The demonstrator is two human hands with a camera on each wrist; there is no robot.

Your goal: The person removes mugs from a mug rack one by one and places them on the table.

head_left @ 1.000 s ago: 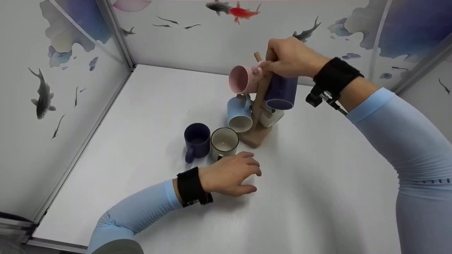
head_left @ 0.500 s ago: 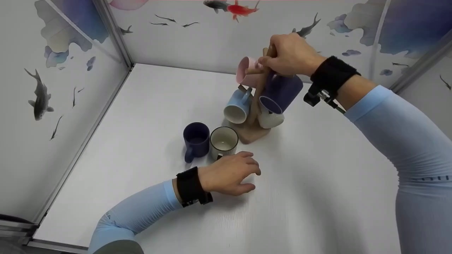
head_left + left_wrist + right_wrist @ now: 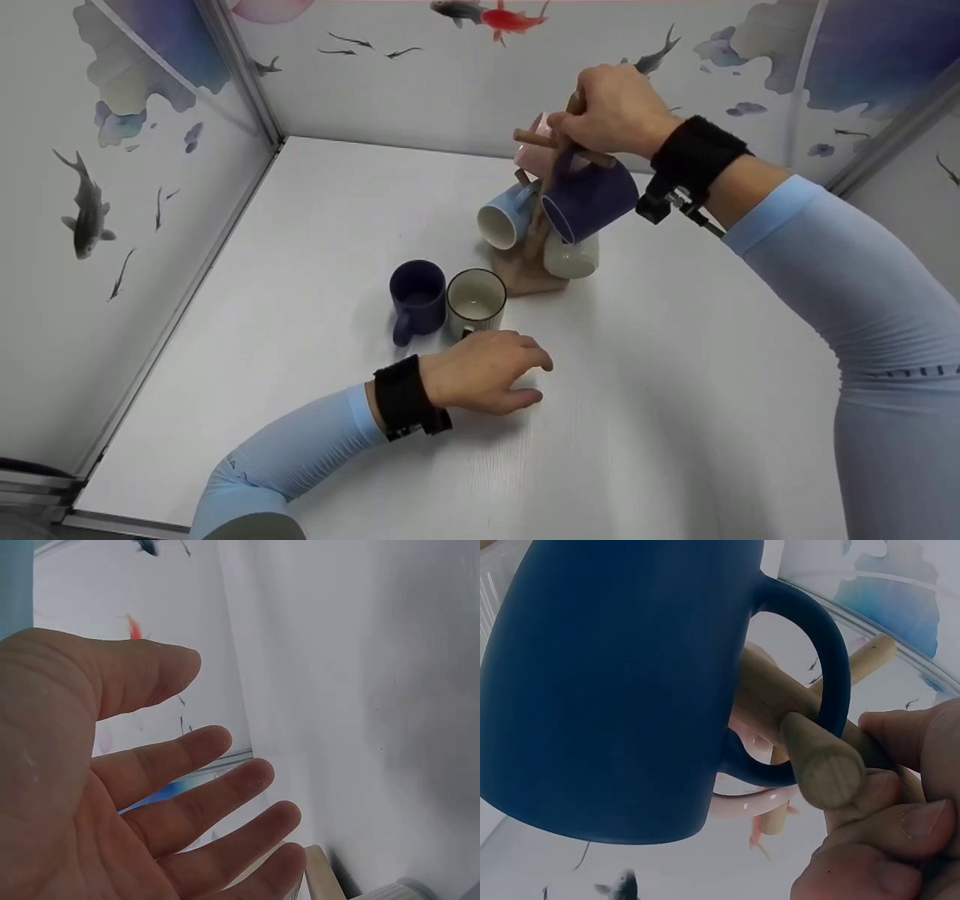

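In the head view my right hand (image 3: 619, 109) grips the top of a wooden mug tree (image 3: 529, 281). A dark blue mug (image 3: 600, 199) hangs by its handle from a peg just below that hand; the right wrist view shows the peg (image 3: 829, 772) through the handle. Pink (image 3: 529, 159), light blue (image 3: 504, 216) and white (image 3: 571, 259) mugs hang on other pegs. My left hand (image 3: 487, 373) is held low over the table with fingers spread loosely, holding nothing. It overlaps the front of a cream mug (image 3: 477, 295) with a dark rim.
A second dark blue mug (image 3: 418, 296) stands upright on the white table (image 3: 322, 247), left of the cream mug. Patterned panels (image 3: 390, 97) with painted fish enclose the table at the back and sides.
The mug tree has turned under my right hand: its dark blue mug has swung toward the front, and the pink one has moved behind the post. My left hand has barely moved.
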